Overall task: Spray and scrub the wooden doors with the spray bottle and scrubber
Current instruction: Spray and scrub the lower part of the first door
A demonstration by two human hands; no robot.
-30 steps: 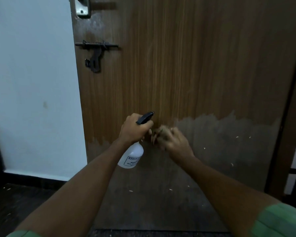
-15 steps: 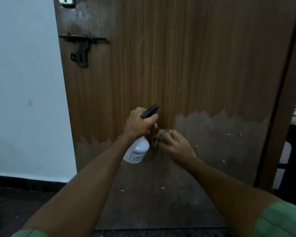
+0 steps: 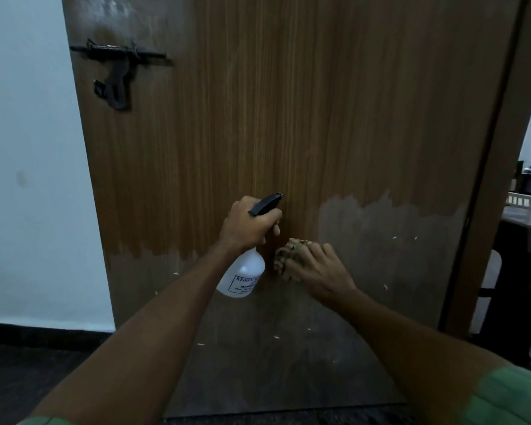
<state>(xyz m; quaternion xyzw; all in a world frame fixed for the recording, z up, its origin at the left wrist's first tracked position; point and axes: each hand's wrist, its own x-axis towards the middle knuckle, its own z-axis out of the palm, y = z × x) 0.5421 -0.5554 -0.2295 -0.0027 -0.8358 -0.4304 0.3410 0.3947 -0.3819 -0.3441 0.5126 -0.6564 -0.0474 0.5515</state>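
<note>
A brown wooden door (image 3: 304, 118) fills the view, with a dull grey band across its lower part. My left hand (image 3: 247, 225) grips the black trigger head of a white spray bottle (image 3: 242, 276), nozzle toward the door. Just to the right and slightly lower, my right hand (image 3: 316, 268) presses a tan fibrous scrubber (image 3: 287, 256) against the door, fingers curled over it. Most of the scrubber is hidden under my fingers.
A black sliding bolt latch (image 3: 117, 72) sits at the door's upper left. A white wall (image 3: 28, 179) with a dark skirting lies to the left. The door frame (image 3: 491, 194) stands on the right, with a white basket (image 3: 524, 210) beyond it. The floor is dark.
My right hand with the scrubber has slid a little down and right on the door, uncovering more of the scrubber. The left hand keeps holding the bottle. The view has shifted slightly.
</note>
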